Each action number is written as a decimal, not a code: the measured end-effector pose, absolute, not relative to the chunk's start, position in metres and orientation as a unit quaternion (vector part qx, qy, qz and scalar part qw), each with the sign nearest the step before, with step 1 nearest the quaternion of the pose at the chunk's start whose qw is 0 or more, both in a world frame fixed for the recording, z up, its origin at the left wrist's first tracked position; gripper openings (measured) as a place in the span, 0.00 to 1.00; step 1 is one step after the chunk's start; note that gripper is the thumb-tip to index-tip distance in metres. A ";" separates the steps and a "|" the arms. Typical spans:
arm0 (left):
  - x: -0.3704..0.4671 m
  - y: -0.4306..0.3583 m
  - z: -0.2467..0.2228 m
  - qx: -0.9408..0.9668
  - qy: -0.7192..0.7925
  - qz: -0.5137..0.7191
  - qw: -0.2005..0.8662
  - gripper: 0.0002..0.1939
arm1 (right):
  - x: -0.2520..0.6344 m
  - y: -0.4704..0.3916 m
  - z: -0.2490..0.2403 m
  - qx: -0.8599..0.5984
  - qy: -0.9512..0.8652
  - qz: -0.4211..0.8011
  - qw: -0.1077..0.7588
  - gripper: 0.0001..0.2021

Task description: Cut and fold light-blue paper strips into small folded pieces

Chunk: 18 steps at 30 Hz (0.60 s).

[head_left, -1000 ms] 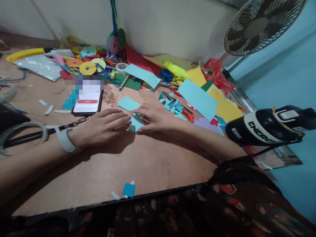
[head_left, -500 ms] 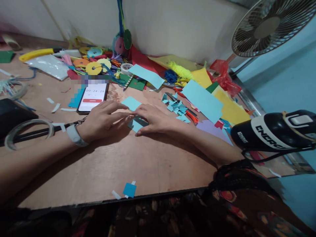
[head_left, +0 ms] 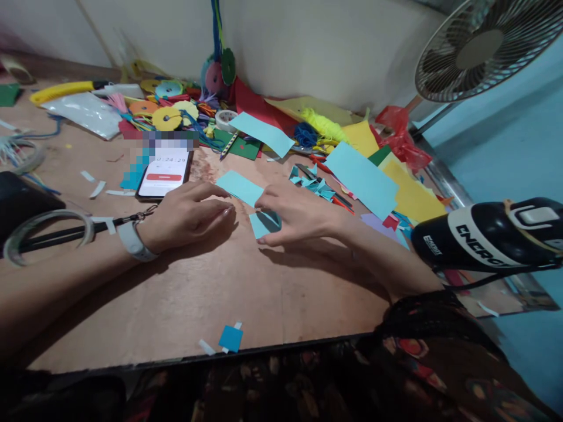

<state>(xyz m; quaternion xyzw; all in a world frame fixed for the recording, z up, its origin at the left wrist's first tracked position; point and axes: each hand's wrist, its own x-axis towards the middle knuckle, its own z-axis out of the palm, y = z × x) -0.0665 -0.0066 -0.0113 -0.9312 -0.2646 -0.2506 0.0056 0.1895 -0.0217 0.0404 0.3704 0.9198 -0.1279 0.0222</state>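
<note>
My right hand grips a small light blue piece of paper between its thumb and fingers, just above the table. Part of that piece is hidden under the fingers. Right behind it, a light blue paper strip lies flat on the tabletop. My left hand rests to the left of the strip, its fingers loosely bent and apart, and nothing shows in it. A white band circles the left wrist.
A phone showing a timer lies behind my left hand. Paper scraps and orange-handled scissors lie to the right, beside a larger light blue sheet. A black bottle lies at far right. Yarn and coloured discs fill the back.
My right hand has moved right with the small paper piece, away from my left hand. More of the strip behind is uncovered. My left hand has stayed nearly in place.
</note>
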 end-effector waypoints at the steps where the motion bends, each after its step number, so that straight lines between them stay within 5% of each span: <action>1: -0.067 -0.006 -0.012 -0.932 -0.262 -0.250 0.007 0.09 | 0.188 -0.026 0.041 0.378 0.919 -0.108 0.033 0.25; 6: -0.068 -0.006 -0.015 -0.935 -0.260 -0.239 0.011 0.10 | 0.174 -0.035 0.034 0.395 0.914 -0.042 0.079 0.12; 18: -0.065 -0.008 -0.015 -0.935 -0.252 -0.249 -0.005 0.09 | 0.182 -0.038 0.042 0.376 0.922 -0.065 0.067 0.19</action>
